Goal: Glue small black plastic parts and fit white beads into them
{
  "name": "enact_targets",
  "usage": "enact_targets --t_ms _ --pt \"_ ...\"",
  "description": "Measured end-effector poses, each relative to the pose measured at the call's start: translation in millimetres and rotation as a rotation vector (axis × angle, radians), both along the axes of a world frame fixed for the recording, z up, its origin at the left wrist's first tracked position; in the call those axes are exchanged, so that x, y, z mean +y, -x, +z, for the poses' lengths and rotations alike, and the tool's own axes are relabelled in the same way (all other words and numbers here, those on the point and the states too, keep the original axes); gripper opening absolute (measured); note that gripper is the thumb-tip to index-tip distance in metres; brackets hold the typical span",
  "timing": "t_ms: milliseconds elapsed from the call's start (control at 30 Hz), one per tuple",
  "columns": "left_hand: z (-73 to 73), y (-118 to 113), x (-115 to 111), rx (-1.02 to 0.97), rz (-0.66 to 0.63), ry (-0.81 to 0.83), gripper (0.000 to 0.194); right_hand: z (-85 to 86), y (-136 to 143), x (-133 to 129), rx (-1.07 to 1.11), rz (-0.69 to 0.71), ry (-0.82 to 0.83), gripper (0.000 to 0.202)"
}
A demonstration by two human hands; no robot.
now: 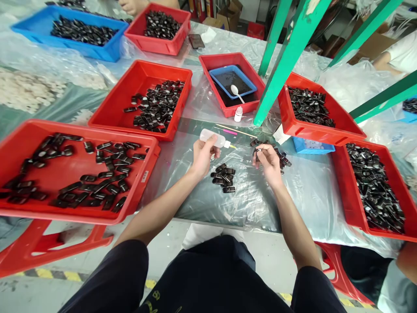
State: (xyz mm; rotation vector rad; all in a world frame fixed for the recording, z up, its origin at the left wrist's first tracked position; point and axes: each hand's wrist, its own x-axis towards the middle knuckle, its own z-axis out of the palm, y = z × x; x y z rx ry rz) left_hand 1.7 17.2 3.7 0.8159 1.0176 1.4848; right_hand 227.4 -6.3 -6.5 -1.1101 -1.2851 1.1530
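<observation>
The tabletop [192,206] is covered with thin, clear plastic film, creased and shiny with reflected light. Smooth, translucent plastic is seen in the squeeze bottle [220,139], while hard, glossy surfaces with bright glints are shown by the small black pieces [224,177]. The red trays [74,167] and the large blue tray [81,53] appear to be moulded from smooth plastic with a soft sheen. The green posts [295,39] are coated in paint, chipped in places. Matt, dark cloth is seen in the sleeves [110,274], and matt brown cardboard in the boxes [230,15].

Trays [76,164] either side, bottle [221,140] between — spoon [234,90] behind
</observation>
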Motion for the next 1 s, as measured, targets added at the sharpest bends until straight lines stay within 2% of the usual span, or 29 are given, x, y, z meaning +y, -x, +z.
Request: enact_targets --t_ms 100,267,467,633,733,833,900,1000 --pt "-0.5 -1.0 0.6 0.002 -0.004 0.004 0.046 -5.5 3.5 -2.2 -0.164 -0.007 -0.085 0.037" --pt "-0.8 -0.7 0.9 0.003 -0.008 -0.008 0.045 -4.4 9.8 -9.6 -0.503 0.039 -0.090 0.019" --pt "-2.8 0.7 0.9 0.001 -0.001 -0.020 0.042 -6.8 11.5 -7.8 -0.791 -0.049 -0.033 0.013" --pt "-2.4 0.3 -0.1 0.022 -0.009 -0.019 0.043 -11.4 12.6 -6.4 -0.908 -0.055 -0.026 0.016" --pt "-2.1 0.4 -0.1 0.021 -0.002 -0.023 0.043 -11.4 11.7 -6.1 -0.926 -0.047 0.005 0.018" --pt "-2.2 0.6 0.3 0.010 -0.002 -0.024 0.043 -10.2 8.9 -5.5 -0.854 -0.060 0.015 0.023" --pt "-2.3 0.5 0.5 0.010 -0.008 -0.021 0.044 -10.2 7.4 -5.3 -0.712 -0.045 -0.009 0.025" --pt "-2.3 -0.3 0.1 0.014 -0.032 -0.011 0.045 -12.6 8.1 -5.4 -0.446 0.047 -0.040 0.023"
